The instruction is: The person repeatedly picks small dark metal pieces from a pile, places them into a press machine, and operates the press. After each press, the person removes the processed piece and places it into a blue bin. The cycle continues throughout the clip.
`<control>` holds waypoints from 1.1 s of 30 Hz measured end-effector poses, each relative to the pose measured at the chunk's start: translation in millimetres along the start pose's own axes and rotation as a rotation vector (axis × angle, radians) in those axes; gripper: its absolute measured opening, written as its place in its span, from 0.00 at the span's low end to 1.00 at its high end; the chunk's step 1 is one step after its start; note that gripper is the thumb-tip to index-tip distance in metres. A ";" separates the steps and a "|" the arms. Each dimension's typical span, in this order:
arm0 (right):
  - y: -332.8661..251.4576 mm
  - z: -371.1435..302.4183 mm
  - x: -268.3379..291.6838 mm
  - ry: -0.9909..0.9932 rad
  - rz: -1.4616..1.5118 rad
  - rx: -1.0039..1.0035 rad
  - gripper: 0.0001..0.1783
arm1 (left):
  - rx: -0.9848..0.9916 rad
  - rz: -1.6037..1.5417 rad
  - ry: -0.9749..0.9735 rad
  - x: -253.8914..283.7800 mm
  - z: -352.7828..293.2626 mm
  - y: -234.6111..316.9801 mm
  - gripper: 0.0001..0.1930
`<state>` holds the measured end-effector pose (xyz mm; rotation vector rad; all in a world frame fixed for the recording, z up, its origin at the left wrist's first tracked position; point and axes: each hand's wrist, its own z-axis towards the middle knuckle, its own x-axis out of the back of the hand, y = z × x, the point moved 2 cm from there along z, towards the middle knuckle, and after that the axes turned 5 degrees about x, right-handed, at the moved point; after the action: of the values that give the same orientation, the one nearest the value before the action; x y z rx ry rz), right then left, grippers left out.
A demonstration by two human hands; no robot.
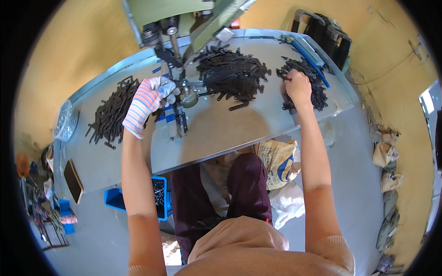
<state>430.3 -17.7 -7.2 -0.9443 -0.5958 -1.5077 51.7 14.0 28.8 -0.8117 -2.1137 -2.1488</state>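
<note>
My left hand [159,94], in a striped glove with a greyish fingertip area, is beside the metal fixture [177,117] under the machine's head. Its fingers are curled together, and what they hold, if anything, is hidden. At the right, my bare right hand [298,85] reaches into a pile of small black metal parts [317,94]. Its thumb and fingers are pinched at the pile's left side on a black part, mostly covered by the fingers. A round greenish piece [189,98] sits on the fixture, just right of the glove.
Flat black metal strips lie in a middle heap [232,73] and a left heap [113,112] on the grey metal table [221,133]. The green machine [170,11] overhangs the far edge. A blue rod [311,62] lies at right. Below are a blue bin [115,198] and sacks [278,161].
</note>
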 end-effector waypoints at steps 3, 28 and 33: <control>8.2 0.5 -7.6 -0.050 0.095 0.002 0.04 | 0.001 -0.015 0.009 4.6 -0.7 -1.0 0.11; -207.3 -5.4 -7.8 -0.826 1.336 0.169 0.10 | 0.003 -0.368 -0.026 32.8 -2.0 -21.3 0.11; -200.3 -5.0 -13.8 -0.744 1.284 0.117 0.10 | 0.079 -0.295 -0.020 30.1 -1.9 -19.9 0.11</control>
<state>233.6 20.0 8.4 -1.3908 -0.4068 0.0444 17.7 24.1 21.7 -0.5451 -2.4464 -2.1731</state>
